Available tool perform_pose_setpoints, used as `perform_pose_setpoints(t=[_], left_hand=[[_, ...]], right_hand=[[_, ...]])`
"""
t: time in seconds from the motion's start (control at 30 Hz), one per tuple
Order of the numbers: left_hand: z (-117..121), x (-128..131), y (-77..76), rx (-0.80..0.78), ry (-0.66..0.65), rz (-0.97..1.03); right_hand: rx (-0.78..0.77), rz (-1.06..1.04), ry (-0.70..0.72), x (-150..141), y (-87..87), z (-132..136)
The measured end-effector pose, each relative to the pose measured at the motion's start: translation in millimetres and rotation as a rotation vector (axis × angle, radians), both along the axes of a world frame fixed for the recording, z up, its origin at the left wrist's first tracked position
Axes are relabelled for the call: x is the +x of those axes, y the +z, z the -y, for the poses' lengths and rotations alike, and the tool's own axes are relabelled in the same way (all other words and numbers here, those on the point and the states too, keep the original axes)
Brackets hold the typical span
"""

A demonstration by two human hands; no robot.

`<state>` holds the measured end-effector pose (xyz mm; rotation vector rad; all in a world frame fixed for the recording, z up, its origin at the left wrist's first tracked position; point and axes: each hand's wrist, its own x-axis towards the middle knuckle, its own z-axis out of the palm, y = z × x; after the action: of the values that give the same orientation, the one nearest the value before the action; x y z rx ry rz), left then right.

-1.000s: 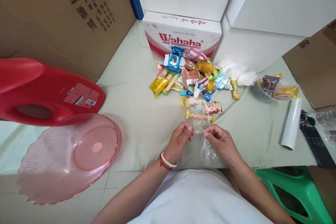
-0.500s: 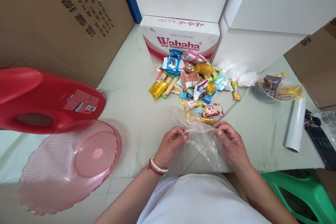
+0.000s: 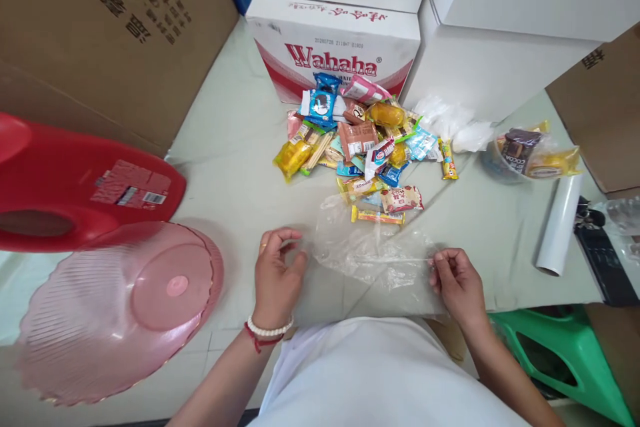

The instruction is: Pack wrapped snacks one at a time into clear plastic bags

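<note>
A clear plastic bag (image 3: 380,260) lies spread and crumpled between my hands. My right hand (image 3: 457,283) pinches its right edge between thumb and fingertips. To the left of the bag, my left hand (image 3: 280,273) is raised with thumb and fingers apart and nothing in it; a small gap separates it from the film. Just beyond the bag is a heap of wrapped snacks (image 3: 357,137) in many colours. Nearest the bag are a yellow snack bar (image 3: 377,215) and a red-and-cream packet (image 3: 401,199).
A pink ribbed bowl (image 3: 110,347) lies tilted at left beside a red jug (image 3: 135,193). A Wahaha carton (image 3: 335,30) stands behind the heap. On the right are a clear bowl of snacks (image 3: 493,163), a white roll (image 3: 560,227) and a green stool (image 3: 565,360).
My left hand has let go of the bag and moved left, its fingers opening. My right hand has shifted slightly right, still pinching. The bag is spread wider.
</note>
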<state>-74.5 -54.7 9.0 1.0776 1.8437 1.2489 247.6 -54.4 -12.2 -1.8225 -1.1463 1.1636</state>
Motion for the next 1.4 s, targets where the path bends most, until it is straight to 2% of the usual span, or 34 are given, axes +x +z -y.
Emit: perform_pose_setpoints(t=[0.07,0.13,0.17,0.23,0.33,0.4,0.5,0.57,0.63,0.67,0.73,0.8,0.9,1.0,1.07,1.1,1.17,1.23,1.33,1.4], left_hand=[[-5.8,9.5,15.7,0.194,-0.191,-0.194],[-18.5,24.6,27.2,0.296,-0.419,-0.287],[-27.1,32.3,29.8,0.285,-0.505,-0.35],[-46.2,43.8,27.7,0.153,-0.652,-0.543],[-68.9,45.7,12.0,-0.05,-0.9,-0.792],[-72.8,38.2,-0.7,-0.056,-1.033,-0.817],[-59.4,24.1,-12.5,-0.017,-1.078,-0.786],[-42.9,19.3,-12.4,-0.027,-1.055,-0.817],[-27.3,19.7,-6.8,-0.045,-1.036,-0.862],[-21.5,21.5,-2.9,-0.051,-1.027,-0.881],[-15.8,26.4,4.1,-0.03,-1.011,-0.905],[-17.9,31.0,7.0,0.029,-1.009,-0.912],[-27.7,32.7,-0.9,0.072,-1.035,-0.884],[-31.5,25.8,-18.2,0.012,-1.036,-0.847],[-27.3,19.5,-29.0,-0.02,-1.035,-0.838],[-23.8,17.1,-33.0,-0.029,-1.039,-0.839],[-16.0,15.4,-37.5,-0.056,-1.046,-0.851],[-9.1,18.2,-37.8,-0.095,-1.043,-0.869],[-1.2,26.8,-33.1,-0.148,-1.002,-0.89],[3.6,32.1,-29.2,-0.175,-0.974,-0.894]], right_hand=[[0.027,0.073,0.032,-2.2,0.2,0.2],[0.071,0.159,0.062,-4.8,1.2,-0.9],[0.099,0.203,0.077,-5.3,2.1,-1.7],[0.155,0.283,0.1,-2.9,4.0,-3.4],[0.199,0.387,0.108,13.6,5.4,-7.0],[0.193,0.458,0.099,31.5,4.7,-10.9],[0.263,0.63,0.111,55.0,5.8,-19.1],[0.423,0.753,0.105,57.8,11.8,-24.8],[0.586,0.785,0.134,46.1,22.4,-29.6],[0.63,0.753,0.2,35.4,28.4,-31.4],[0.619,0.628,0.416,8.4,38.8,-34.0],[0.517,0.493,0.664,-18.2,44.7,-34.6],[0.307,0.348,1.07,-38.1,48.2,-29.6],[0.101,0.168,1.443,-22.2,58.1,-22.2],[-0.029,0.038,1.558,1.7,72.2,-24.5],[-0.092,-0.005,1.57,13.5,80.6,-29.9],[-0.142,0.012,1.459,28.2,96.4,-50.1],[-0.032,0.192,1.146,22.3,104.8,-80.3],[0.226,0.549,0.605,-27.0,97.1,-131.5],[0.337,0.677,0.467,-71.9,83.6,-160.6]])
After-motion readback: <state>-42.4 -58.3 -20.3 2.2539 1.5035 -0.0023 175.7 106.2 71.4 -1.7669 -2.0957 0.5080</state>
